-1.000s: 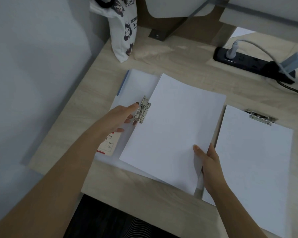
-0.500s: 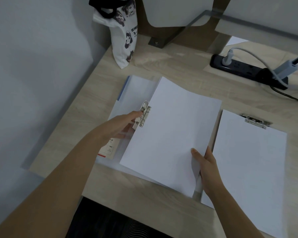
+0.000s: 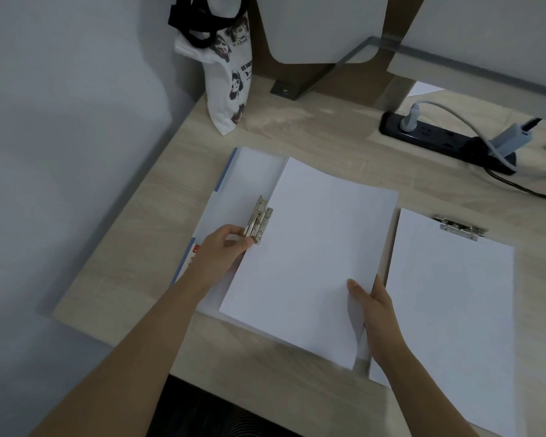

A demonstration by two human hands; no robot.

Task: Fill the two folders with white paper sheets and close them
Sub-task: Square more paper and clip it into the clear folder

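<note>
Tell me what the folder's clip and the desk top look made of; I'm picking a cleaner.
Clip: looks like polished metal, silvery with bright glints. Desk top: pale wood grain, matte; probably laminate or veneer, though the picture cannot settle which.
</note>
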